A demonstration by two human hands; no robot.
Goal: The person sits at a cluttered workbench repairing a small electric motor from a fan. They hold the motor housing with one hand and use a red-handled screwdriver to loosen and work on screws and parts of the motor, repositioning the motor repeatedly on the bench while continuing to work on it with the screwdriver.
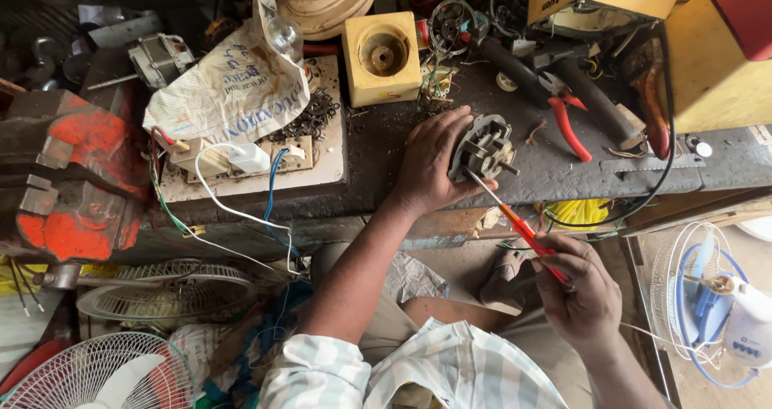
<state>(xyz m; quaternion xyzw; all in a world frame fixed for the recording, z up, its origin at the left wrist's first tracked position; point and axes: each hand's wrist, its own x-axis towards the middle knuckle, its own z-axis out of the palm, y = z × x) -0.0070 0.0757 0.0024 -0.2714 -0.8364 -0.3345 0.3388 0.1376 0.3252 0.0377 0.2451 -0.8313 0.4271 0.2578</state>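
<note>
Lower right of the frame: right hand [581, 296], fingers clamped on a red-handled screwdriver [523, 230], tip at the small fan motor [482, 147]. Mid-frame: left hand [433, 164], fingers wrapped round that motor, steadying it on the dark counter [555, 172]. Seemingly mid-job: housing together, screws in place. Screw under the tip too small to tell. Farther back: red pliers [569, 119], yellow block [381, 57], clutter cut off.

Pale checked shirt sleeves rolled above bare forearms.
</note>
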